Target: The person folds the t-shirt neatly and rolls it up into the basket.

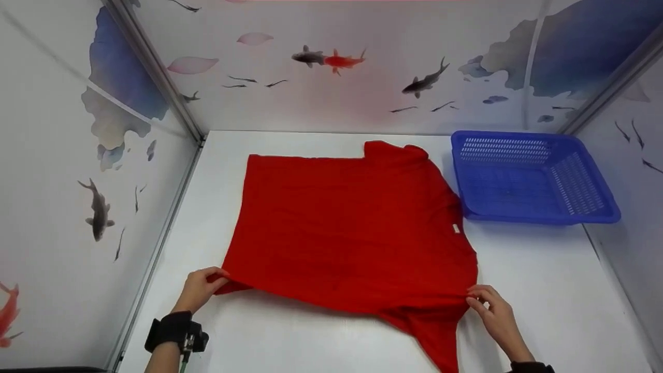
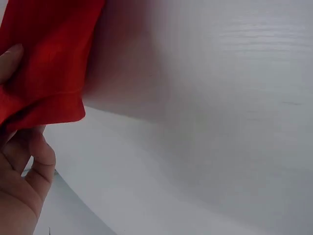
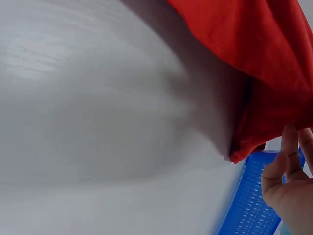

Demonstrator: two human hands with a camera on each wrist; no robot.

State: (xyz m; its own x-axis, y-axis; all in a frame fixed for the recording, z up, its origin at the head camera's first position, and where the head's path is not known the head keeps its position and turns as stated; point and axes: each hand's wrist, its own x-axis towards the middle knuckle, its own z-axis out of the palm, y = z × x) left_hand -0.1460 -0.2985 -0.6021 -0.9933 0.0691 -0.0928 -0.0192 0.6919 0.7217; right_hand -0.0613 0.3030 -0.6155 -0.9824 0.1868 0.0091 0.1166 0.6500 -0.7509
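Observation:
A red T-shirt lies spread on the white table, its hem to the left and its neckline with a small white label to the right. My left hand pinches the near corner of the hem. In the left wrist view, that corner hangs from the left hand above the table. At the near shoulder edge, my right hand pinches the cloth between thumb and fingers. The near side is raised between both hands, with shadow beneath it. One sleeve droops toward the front; the far sleeve lies partly folded at the back.
A blue perforated plastic basket stands at the back right, close beside the shirt's neck side. White panels printed with fish enclose the white table at the back, left and right.

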